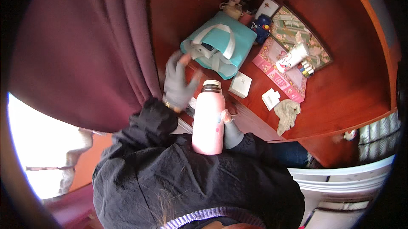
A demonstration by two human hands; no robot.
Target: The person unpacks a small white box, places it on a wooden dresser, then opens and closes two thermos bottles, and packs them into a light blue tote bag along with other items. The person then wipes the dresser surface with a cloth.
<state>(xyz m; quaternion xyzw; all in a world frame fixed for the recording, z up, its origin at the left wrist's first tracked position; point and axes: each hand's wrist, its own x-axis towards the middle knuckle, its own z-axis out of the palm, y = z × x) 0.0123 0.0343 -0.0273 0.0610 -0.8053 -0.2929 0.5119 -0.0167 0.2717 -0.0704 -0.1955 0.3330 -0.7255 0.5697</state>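
Note:
A pink vacuum flask [208, 122] stands upright close to the chest, its white stopper and metal neck uppermost. My right hand [229, 124], in a grey fingerless glove, is shut on the flask's right side; most of that hand is hidden behind it. My left hand [180, 82], in a matching glove and slightly blurred, is empty with its fingers apart. It is beside the near edge of a turquoise tote bag [242, 36] with white handles. The bag lies on its side, and something grey and dark shows in its mouth. A small white box [240, 84] is beside the bag.
On the reddish wooden table [344, 85] are a pink floral box [280, 79], a white tube [293, 57], several small bottles [306, 69], a dark blue figurine [262, 27], a crumpled beige cloth [287, 114] and a white packet [271, 99]. A maroon curtain [95, 44] hangs at left.

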